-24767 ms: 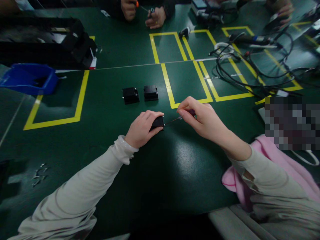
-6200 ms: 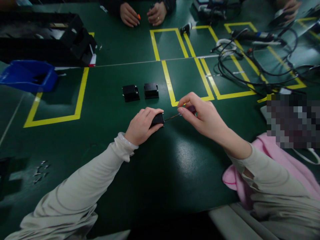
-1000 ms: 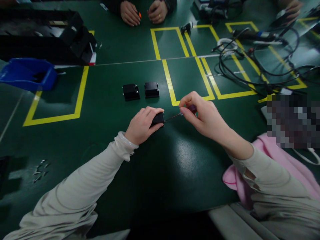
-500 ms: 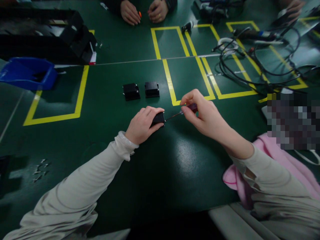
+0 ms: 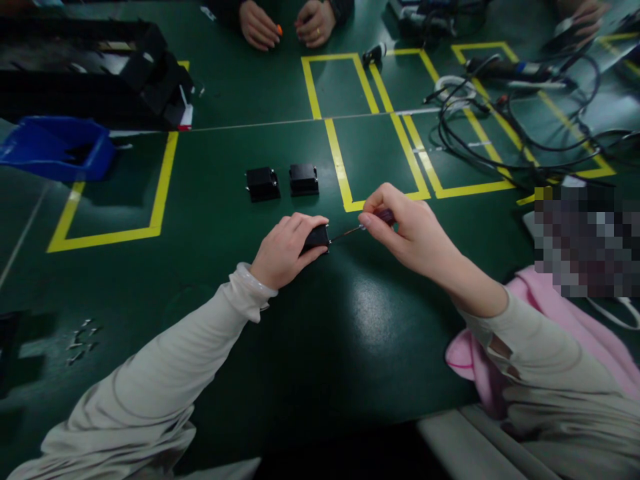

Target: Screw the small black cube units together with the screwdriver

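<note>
On the green table, my left hand (image 5: pixel 285 250) is closed around a small black box-shaped part (image 5: pixel 317 239), whose right end faces my other hand. Small metal screws show at that end. My right hand (image 5: pixel 400 223) grips the dark red handle of a screwdriver (image 5: pixel 350 232), and the tip of its thin shaft meets the right end of the part. Just beyond lie two similar black parts side by side, a left one (image 5: pixel 261 183) and a right one (image 5: pixel 304 179).
Loose screws (image 5: pixel 80 341) lie at the left. A blue bin (image 5: pixel 60 150) stands beside a long black tray (image 5: pixel 95 107). Black cables (image 5: pixel 520 157) sprawl at the right, above a pink cloth (image 5: pixel 545 300). Across the table rest another person's hands (image 5: pixel 287 25).
My right hand has shifted slightly on the screwdriver handle, its fingers a little changed in pose. The black part and my left hand stay in place.
</note>
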Action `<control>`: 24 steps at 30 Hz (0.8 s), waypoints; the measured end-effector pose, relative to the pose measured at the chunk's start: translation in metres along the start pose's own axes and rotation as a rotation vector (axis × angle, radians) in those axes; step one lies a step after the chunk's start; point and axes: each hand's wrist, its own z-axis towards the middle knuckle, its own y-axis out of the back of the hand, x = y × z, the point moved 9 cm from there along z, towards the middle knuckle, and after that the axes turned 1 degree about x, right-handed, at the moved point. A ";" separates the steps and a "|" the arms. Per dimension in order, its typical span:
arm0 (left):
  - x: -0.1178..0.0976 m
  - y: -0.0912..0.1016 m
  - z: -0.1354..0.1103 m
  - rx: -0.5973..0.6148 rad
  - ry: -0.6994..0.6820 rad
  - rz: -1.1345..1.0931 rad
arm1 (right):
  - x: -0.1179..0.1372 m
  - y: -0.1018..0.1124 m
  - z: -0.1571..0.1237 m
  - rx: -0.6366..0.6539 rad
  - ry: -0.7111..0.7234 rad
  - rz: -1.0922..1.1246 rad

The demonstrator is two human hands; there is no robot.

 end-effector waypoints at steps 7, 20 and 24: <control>0.000 0.000 0.000 -0.007 -0.008 0.003 | 0.002 0.000 0.000 0.003 0.018 0.034; 0.001 -0.001 -0.001 -0.007 -0.009 -0.004 | 0.001 0.000 0.000 -0.007 0.008 0.055; 0.001 0.000 -0.001 -0.006 -0.005 0.001 | 0.001 0.000 0.000 -0.009 0.010 0.033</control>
